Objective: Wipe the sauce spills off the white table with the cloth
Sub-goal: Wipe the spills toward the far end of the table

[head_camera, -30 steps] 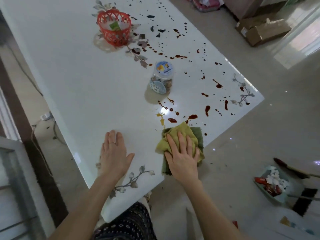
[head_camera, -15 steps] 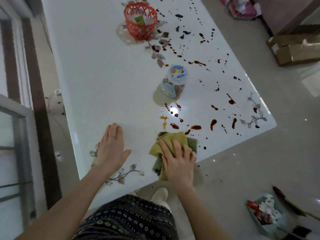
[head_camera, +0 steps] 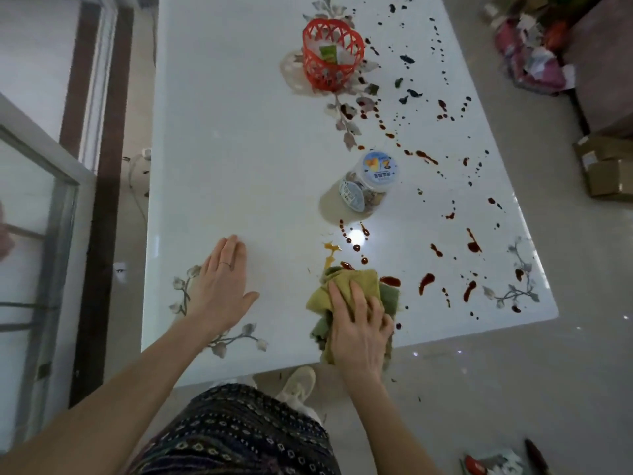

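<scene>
A yellow-green cloth [head_camera: 356, 286] lies bunched on the white table [head_camera: 239, 173] at its near edge. My right hand [head_camera: 358, 329] presses flat on the cloth's near part, fingers spread over it. Red-brown sauce spills [head_camera: 426, 282] dot the table's right half, from just beyond the cloth up to the far end; one orange-yellow splash [head_camera: 331, 248] sits just past the cloth. My left hand [head_camera: 219, 286] rests flat and open on the table to the left, fingers together, holding nothing.
A clear plastic jar with a blue lid [head_camera: 368, 181] lies tilted mid-table beyond the cloth. A red lattice basket [head_camera: 330, 54] stands farther back. Cardboard boxes [head_camera: 606, 166] and bags sit on the floor to the right. My foot is under the near table edge.
My view has swung left and forward over the table. The cloth under my right hand has slid slightly toward the near edge; the left hand stays flat.
</scene>
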Demonstrator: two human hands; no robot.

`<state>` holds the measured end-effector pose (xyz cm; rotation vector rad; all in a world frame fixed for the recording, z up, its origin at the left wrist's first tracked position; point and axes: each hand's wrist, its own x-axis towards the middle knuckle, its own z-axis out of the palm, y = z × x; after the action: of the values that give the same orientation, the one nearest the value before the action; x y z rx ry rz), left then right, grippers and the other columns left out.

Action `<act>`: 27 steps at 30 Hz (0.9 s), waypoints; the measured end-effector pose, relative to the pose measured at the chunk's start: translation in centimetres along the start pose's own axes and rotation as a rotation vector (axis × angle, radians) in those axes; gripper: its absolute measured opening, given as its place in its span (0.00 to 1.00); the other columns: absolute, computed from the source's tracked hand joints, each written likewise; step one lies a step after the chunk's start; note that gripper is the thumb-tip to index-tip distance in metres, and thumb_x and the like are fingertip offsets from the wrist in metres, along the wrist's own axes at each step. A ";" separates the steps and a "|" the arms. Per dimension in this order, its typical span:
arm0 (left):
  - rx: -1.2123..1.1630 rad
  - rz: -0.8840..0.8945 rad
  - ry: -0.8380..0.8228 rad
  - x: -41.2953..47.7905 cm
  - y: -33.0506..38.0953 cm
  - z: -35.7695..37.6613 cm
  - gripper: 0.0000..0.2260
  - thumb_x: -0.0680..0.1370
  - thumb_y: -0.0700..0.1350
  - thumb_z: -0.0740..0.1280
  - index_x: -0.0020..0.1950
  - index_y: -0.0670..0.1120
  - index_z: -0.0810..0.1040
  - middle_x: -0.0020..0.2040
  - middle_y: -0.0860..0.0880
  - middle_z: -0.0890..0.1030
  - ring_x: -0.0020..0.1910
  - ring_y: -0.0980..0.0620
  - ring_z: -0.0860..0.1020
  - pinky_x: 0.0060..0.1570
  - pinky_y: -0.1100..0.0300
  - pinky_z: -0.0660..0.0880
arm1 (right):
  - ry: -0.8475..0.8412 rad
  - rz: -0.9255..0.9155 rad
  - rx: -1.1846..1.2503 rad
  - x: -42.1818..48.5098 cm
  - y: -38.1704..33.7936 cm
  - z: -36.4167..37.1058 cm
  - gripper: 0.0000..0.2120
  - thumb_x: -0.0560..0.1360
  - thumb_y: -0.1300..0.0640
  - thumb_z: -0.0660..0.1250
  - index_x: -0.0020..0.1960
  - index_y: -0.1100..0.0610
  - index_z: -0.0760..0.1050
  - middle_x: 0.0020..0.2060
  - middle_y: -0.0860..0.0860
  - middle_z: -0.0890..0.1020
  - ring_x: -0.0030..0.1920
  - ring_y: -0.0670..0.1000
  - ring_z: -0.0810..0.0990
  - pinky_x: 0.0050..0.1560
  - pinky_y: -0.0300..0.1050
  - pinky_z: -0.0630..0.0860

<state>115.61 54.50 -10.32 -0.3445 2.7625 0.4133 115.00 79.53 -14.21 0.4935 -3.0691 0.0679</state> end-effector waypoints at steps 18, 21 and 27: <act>-0.020 -0.040 -0.011 0.1 0.4 0.3 0.40 0.76 0.56 0.62 0.75 0.40 0.41 0.76 0.43 0.40 0.75 0.45 0.40 0.74 0.51 0.48 | 0.022 0.061 0.078 2.4 -0.2 -0.5 0.28 0.71 0.57 0.63 0.71 0.48 0.74 0.70 0.54 0.72 0.58 0.63 0.73 0.47 0.57 0.71; -0.015 -0.037 -0.002 0.1 0.5 0.4 0.40 0.77 0.56 0.61 0.75 0.40 0.40 0.76 0.44 0.39 0.75 0.45 0.40 0.74 0.51 0.47 | 0.039 -0.064 0.104 2.3 -2.8 -0.7 0.27 0.72 0.59 0.63 0.71 0.48 0.74 0.69 0.53 0.74 0.57 0.61 0.73 0.47 0.55 0.72; -0.012 -0.041 -0.001 0.0 0.3 0.5 0.40 0.77 0.56 0.62 0.75 0.40 0.40 0.76 0.44 0.39 0.75 0.45 0.39 0.74 0.52 0.46 | -0.072 -0.125 0.013 6.3 -3.7 -0.7 0.27 0.73 0.56 0.62 0.73 0.46 0.70 0.72 0.52 0.71 0.60 0.61 0.68 0.50 0.59 0.75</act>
<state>115.62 54.95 -10.72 -0.4032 2.7481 0.4194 110.18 74.05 -13.14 0.7019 -3.1001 0.0678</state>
